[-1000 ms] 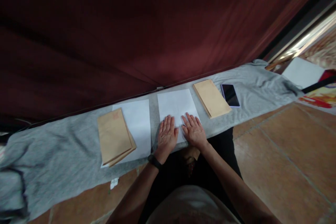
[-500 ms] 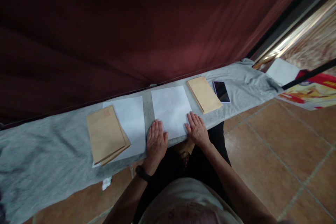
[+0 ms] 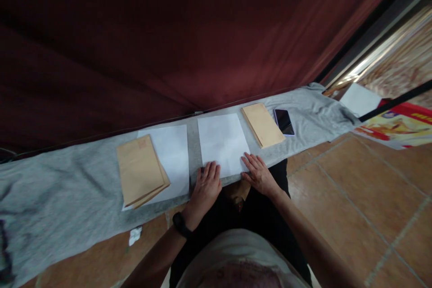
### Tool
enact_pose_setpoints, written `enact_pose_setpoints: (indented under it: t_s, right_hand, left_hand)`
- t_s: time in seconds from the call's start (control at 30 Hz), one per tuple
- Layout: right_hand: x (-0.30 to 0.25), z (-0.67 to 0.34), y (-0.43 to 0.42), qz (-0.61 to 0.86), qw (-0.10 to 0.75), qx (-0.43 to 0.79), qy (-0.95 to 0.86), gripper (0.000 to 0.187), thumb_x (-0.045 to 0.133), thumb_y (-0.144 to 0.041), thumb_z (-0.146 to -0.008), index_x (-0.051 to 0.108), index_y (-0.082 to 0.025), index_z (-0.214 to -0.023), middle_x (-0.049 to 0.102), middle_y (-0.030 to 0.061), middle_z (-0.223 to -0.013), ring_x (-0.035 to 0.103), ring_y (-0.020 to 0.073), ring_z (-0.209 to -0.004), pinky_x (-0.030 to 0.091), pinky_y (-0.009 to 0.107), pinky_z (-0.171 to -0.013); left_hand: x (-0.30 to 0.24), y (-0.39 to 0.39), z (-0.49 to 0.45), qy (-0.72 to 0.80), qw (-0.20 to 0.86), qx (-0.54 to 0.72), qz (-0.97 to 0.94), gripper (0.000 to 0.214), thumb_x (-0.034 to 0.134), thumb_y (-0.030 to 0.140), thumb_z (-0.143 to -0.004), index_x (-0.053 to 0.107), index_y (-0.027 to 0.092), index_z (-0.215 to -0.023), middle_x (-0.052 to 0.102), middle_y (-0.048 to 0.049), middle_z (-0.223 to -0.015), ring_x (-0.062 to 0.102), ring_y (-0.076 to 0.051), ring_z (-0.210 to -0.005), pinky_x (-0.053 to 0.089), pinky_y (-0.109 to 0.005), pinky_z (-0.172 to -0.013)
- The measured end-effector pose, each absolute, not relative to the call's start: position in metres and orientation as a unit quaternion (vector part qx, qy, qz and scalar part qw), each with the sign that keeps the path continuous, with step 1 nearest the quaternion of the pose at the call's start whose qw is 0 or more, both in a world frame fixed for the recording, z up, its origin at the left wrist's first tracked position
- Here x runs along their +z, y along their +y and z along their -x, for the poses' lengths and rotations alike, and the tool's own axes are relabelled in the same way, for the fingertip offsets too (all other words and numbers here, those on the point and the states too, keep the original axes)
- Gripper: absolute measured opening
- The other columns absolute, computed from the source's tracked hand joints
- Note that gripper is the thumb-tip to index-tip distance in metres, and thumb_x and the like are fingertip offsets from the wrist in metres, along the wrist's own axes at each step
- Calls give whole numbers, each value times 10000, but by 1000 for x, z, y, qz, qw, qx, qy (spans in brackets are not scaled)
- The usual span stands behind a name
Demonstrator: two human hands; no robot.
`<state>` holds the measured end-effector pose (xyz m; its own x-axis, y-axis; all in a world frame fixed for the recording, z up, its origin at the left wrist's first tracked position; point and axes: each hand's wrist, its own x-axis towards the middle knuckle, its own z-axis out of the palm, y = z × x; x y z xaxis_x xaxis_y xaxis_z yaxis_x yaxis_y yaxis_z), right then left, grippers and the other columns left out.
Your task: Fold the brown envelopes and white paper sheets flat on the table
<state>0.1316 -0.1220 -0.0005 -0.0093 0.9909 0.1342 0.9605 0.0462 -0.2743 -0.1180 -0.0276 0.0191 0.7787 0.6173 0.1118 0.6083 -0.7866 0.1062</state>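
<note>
A white sheet of paper (image 3: 222, 143) lies in front of me on a grey cloth (image 3: 67, 202). My left hand (image 3: 206, 187) rests at the sheet's near left corner, fingers bent over the cloth's edge. My right hand (image 3: 259, 173) lies at the near right corner, fingers spread on the cloth and touching the paper's edge. Neither hand lifts anything.
Left of the sheet, brown envelopes (image 3: 140, 172) lie on another white sheet (image 3: 174, 155). To the right are a second envelope stack (image 3: 263, 124) and a dark phone (image 3: 284, 122). A dark red curtain (image 3: 168, 36) hangs behind. Tiled floor (image 3: 364, 189) and a paper scrap (image 3: 135, 235) are nearby.
Both hands slid apart from the middle of the sheet to its near corners and drew back toward me. The left hand's fingers have curled.
</note>
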Motion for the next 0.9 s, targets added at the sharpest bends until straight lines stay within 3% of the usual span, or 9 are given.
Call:
enact_pose_setpoints:
  t_s: [0.33, 0.5, 0.63, 0.77, 0.9]
  right_hand:
    - [3, -130, -121, 689, 154, 66, -705, 576, 553, -288, -958, 457, -159, -1512, 370, 149, -1622, 363, 321, -1490, 287, 553, -1227]
    - [0, -145, -121, 665, 235, 113, -700, 495, 547, -248, -959, 537, -232, -1454, 516, 104, -1534, 476, 267, -1423, 329, 563, -1209]
    - [-1, -155, -125, 638, 333, 163, -674, 369, 531, -183, -940, 696, -261, -1261, 672, 60, -1363, 559, 238, -1346, 404, 520, -1179]
    - [0, -156, -132, 624, 396, 237, -631, 212, 591, -310, -959, 769, -292, -1073, 764, 36, -1166, 632, 241, -1247, 428, 497, -1162]
    - [3, -152, -134, 661, 417, 294, -550, 264, 627, -468, -928, 774, -258, -992, 775, 46, -1089, 697, 252, -1086, 529, 423, -1023]
  left_hand:
    - [28, -18, 111, 354, 60, 39, -932, 428, 477, 102, -957, 590, 155, -1367, 559, -145, -1485, 504, -307, -1388, 425, -504, -1127]
    - [27, -12, 121, 349, 123, 72, -926, 296, 496, 103, -956, 710, 191, -1140, 706, -108, -1284, 628, -259, -1240, 483, -451, -1084]
    - [24, -23, 142, 301, 181, 138, -926, 264, 484, 157, -985, 718, 203, -1097, 754, -80, -1161, 676, -224, -1146, 517, -411, -1054]
    - [20, -29, 167, 310, 250, 165, -902, 228, 545, 218, -969, 721, 231, -1113, 734, -59, -1232, 678, -210, -1156, 528, -399, -1061]
    - [19, -16, 178, 346, 313, 160, -870, 337, 623, 229, -904, 687, 238, -1236, 654, -64, -1387, 629, -214, -1258, 513, -399, -1087]
